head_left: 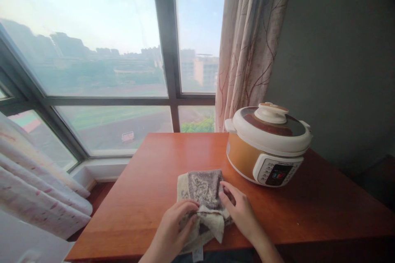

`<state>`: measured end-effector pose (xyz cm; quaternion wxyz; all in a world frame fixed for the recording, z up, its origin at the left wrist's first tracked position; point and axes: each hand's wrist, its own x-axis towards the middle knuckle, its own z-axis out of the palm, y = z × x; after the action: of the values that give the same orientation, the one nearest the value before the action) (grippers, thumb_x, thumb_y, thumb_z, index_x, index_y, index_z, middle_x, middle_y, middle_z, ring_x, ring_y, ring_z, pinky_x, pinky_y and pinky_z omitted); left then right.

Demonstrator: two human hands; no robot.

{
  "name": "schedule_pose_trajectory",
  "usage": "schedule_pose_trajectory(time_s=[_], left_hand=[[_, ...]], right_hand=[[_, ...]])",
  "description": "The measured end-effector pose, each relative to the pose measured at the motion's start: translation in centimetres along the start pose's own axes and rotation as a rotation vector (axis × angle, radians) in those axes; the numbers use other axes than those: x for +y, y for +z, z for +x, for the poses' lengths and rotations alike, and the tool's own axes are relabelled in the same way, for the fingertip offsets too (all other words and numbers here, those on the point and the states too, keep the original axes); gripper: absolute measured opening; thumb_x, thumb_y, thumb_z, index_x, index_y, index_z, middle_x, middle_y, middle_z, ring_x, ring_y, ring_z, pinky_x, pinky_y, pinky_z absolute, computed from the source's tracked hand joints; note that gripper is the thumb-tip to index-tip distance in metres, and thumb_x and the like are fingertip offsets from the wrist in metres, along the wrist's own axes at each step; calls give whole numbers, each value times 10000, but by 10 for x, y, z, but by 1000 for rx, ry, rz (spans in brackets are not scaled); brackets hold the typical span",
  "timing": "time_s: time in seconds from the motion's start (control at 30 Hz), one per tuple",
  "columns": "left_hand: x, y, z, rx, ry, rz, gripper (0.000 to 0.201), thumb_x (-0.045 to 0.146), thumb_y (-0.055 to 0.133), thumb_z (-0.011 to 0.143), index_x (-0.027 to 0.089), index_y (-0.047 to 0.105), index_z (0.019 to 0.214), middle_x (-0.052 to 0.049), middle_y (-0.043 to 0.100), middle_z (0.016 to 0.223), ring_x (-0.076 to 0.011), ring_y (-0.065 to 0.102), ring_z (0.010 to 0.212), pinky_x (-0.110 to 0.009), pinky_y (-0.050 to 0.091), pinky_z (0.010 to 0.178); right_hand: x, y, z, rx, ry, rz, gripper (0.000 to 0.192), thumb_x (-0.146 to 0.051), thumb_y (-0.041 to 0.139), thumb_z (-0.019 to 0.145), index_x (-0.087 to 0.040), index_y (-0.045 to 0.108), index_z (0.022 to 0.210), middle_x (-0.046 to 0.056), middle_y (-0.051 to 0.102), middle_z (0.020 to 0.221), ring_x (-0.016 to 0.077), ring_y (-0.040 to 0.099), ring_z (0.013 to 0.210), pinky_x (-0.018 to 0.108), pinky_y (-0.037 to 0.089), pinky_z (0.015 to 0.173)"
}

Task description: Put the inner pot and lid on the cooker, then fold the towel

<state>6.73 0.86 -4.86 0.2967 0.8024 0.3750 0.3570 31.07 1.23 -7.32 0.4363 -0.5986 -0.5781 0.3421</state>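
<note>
A grey and cream patterned towel (202, 191) lies bunched on the reddish wooden table (148, 197), near its front edge. My left hand (175, 226) grips the towel's near left part, fingers curled into the cloth. My right hand (239, 209) rests on the towel's right side, fingers pressed flat against it. Part of the towel hangs over the table's front edge between my hands.
An orange and white electric pressure cooker (267, 144) with its lid on stands at the table's right rear. A large window (108, 70) lies behind. A patterned curtain (249, 37) hangs at the right, another (33, 189) at the lower left. A grey wall (339, 57) is on the right.
</note>
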Motion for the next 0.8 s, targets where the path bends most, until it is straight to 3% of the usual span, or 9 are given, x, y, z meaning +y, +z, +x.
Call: schedule_pose_trajectory(time_s=[0.1, 0.27, 0.37, 0.47, 0.57, 0.7, 0.8], left_hand=[[3, -1, 0, -61, 5, -14, 151, 221, 536, 950, 229, 676, 1009, -71, 729, 1076, -183, 693, 992, -260, 535, 896], [1, -1, 0, 9, -12, -19, 155, 234, 594, 914, 238, 713, 1013, -82, 740, 1086, -219, 682, 1048, -309, 528, 952], [-1, 0, -1, 15, -29, -56, 157, 249, 598, 916, 243, 728, 1003, -89, 746, 1080, -232, 680, 1059, -335, 525, 971], [-6, 0, -2, 27, -79, -81, 170, 281, 581, 931, 244, 736, 990, -103, 738, 1114, -244, 676, 1080, -362, 518, 990], [-15, 0, -2, 102, -123, -79, 206, 317, 569, 933, 240, 742, 1012, -130, 705, 1206, -271, 651, 1148, -408, 505, 1022], [-26, 0, -1, 251, -234, 3, 307, 362, 605, 889, 228, 724, 1138, -164, 636, 1330, -327, 584, 1259, -516, 452, 1084], [-30, 1, -2, 265, -273, 3, 372, 382, 632, 858, 227, 705, 1188, -166, 604, 1373, -346, 553, 1298, -548, 427, 1103]], right_hand=[[2, 6, 11, 33, 88, 97, 575, -464, 625, 827, -150, 599, 1308, 129, 727, 1081, 254, 701, 914, 352, 533, 833], [-17, 19, 25, -57, 288, 442, 721, -457, 651, 784, -159, 426, 1400, 81, 705, 1042, 209, 687, 826, 290, 534, 669], [-19, 24, 28, -88, 323, 439, 735, -454, 603, 813, -171, 355, 1445, 65, 706, 1010, 212, 690, 809, 267, 507, 588], [-10, 27, 29, 32, 231, 187, 754, -408, 647, 771, -148, 411, 1439, 134, 713, 1088, 285, 696, 992, 371, 548, 793], [-4, 28, 26, 83, 150, -22, 812, -354, 725, 714, -154, 445, 1450, 197, 662, 1260, 347, 614, 1208, 478, 449, 1032], [-13, 36, 14, 10, 144, 167, 856, -309, 725, 709, -173, 388, 1483, 161, 556, 1431, 274, 532, 1329, 416, 395, 1119], [-21, 46, 6, -2, 178, 323, 893, -243, 730, 675, -222, 377, 1495, 112, 536, 1465, 241, 509, 1356, 396, 379, 1139]])
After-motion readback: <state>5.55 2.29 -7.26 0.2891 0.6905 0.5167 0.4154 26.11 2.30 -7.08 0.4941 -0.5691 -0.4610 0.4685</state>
